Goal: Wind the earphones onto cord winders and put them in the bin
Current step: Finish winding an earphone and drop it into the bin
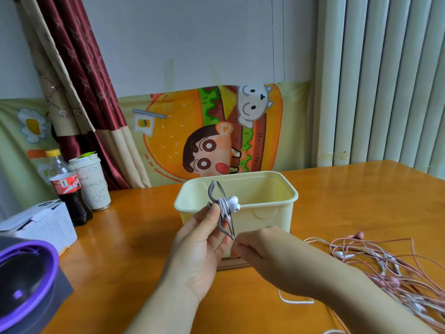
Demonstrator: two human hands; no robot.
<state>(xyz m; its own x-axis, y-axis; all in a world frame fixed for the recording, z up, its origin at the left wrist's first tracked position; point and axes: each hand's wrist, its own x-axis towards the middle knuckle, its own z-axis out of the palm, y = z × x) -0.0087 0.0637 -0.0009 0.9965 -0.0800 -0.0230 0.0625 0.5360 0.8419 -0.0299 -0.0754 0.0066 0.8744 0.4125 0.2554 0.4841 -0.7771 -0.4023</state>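
Observation:
My left hand (199,247) pinches a grey cord winder (220,208) and holds it upright just in front of the cream plastic bin (265,206). White earphones (232,203) are wrapped round the winder's middle, with the earbuds sticking out to the right. My right hand (260,247) is below the winder, its fingertips pinched at the winder's lower tip, where the cord's end seems to be; the cord itself is too thin to make out there. A tangle of pink and white earphones (390,263) lies on the table to the right.
A wooden table (134,237) carries a cola bottle (66,186), a paper cup (92,182) and a white box (41,225) at the left. A purple-rimmed round object (26,280) sits at the near left. A white cord (293,300) shows under my right forearm.

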